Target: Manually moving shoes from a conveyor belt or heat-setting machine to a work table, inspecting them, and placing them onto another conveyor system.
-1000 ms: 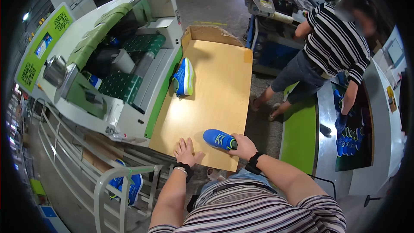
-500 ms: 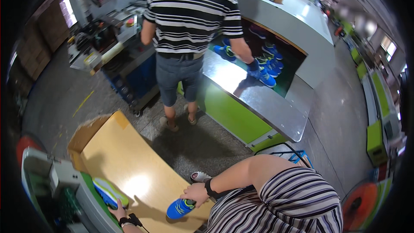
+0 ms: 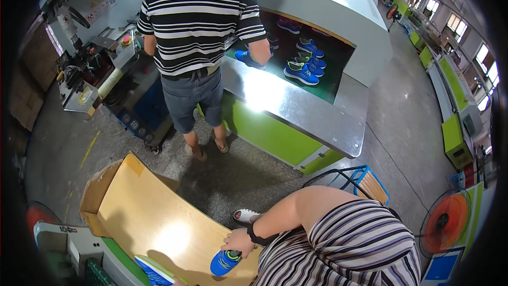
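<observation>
My right hand [image 3: 239,241] grips a blue sneaker [image 3: 224,264] by its dark collar, over the near end of the light wooden table. The sneaker's toe points toward the lower edge of the picture. At the bottom edge, only a little of my left hand [image 3: 179,282] shows, against another blue sneaker [image 3: 152,272]. This second sneaker is tilted so that its pale, lime-edged sole side faces up, beside the table's left edge. Most of the left hand's fingers are hidden or cut off by the frame.
The wooden tabletop [image 3: 153,201] has a cardboard flap [image 3: 98,196] at its far end. Ahead, a person in a striped shirt [image 3: 201,21] stands at a metal-edged conveyor machine [image 3: 296,108] bearing several blue sneakers [image 3: 302,73]. A stool [image 3: 372,185] and a fan [image 3: 446,221] are to the right.
The view has shifted. The left sneaker has moved lower and turned, taking my left hand mostly out of frame. My right hand keeps its sneaker. The co-worker's hand has left a sneaker on the conveyor.
</observation>
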`<state>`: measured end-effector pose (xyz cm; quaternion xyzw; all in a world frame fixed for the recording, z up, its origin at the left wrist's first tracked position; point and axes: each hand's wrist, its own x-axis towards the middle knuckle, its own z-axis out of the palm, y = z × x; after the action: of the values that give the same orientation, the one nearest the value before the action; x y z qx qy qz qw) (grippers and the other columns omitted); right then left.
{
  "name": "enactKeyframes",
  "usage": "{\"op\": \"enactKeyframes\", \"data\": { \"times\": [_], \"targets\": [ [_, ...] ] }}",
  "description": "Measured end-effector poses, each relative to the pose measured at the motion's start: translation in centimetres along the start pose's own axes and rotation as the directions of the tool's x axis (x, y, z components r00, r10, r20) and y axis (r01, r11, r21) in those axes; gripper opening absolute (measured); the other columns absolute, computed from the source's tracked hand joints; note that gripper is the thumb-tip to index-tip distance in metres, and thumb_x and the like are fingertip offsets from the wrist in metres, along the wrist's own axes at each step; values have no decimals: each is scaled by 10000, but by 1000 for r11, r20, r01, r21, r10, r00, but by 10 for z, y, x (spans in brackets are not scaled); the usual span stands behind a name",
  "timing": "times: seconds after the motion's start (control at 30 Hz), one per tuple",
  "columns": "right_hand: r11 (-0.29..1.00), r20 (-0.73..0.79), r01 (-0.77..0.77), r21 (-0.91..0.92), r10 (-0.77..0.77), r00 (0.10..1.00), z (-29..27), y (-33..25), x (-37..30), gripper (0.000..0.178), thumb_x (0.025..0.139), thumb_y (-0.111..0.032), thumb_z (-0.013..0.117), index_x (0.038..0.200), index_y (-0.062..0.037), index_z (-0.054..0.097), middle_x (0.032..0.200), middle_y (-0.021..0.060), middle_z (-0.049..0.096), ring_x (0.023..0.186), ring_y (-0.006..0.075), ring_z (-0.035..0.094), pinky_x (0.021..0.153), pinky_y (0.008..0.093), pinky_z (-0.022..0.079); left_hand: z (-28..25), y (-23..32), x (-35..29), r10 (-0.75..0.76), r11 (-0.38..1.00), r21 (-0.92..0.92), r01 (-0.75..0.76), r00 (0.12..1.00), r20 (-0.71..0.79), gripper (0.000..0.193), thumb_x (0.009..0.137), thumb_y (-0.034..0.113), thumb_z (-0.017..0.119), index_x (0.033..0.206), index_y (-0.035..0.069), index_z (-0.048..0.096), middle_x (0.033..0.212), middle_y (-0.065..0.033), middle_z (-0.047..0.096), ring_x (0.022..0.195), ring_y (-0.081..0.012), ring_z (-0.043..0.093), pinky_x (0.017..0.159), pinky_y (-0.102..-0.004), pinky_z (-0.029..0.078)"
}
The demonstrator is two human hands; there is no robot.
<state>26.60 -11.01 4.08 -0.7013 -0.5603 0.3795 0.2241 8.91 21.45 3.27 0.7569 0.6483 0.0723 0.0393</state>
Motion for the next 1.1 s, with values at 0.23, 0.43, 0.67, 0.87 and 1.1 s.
{"op": "enactKeyframes", "data": {
  "times": [0.23,0.43,0.67,0.87,1.1],
  "targets": [
    [999,-42,-2,-45,0,999,12,-1,-1,753,629,-282,811,1269,-102,457,1091,161,576,1053,365,566,860,485,465,-27,-84,-154,518,820,435,-372,806,-287,903,735,597,677,1461,137,398,1354,-170,458,1189,-354,485,902,-509,410],
    [994,-117,-28,-103,15,993,19,5,1,750,628,-295,805,1268,-111,458,1099,175,582,1036,374,582,865,474,477,-33,-93,-159,517,856,67,-513,846,-127,940,712,555,781,1409,30,434,1296,-232,507,1164,-392,516,968,-497,421],
    [995,-171,-47,-89,31,985,19,-11,-5,756,614,-294,812,1271,-112,486,1094,177,599,1039,368,596,868,469,486,3,-118,-83,561,724,-623,-297,779,280,891,710,203,844,1407,-68,358,1321,-233,516,1110,-301,568,963,-363,470],
    [992,-209,-114,-55,100,973,21,-10,-12,722,624,-275,799,1263,-113,505,1095,182,611,1044,370,599,880,460,493,-29,-78,-155,262,744,-667,-27,931,254,763,692,93,858,1323,-68,460,1218,-211,577,1058,-273,586,950,-369,465],
    [983,-281,-183,2,177,943,32,-23,-21,622,661,-245,761,1220,-117,518,1059,196,617,998,385,615,838,472,500,-21,-112,-171,-101,790,-564,242,958,270,750,791,309,800,1247,-189,473,1235,-291,584,1126,-343,581,969,-376,480]
  ]
}}
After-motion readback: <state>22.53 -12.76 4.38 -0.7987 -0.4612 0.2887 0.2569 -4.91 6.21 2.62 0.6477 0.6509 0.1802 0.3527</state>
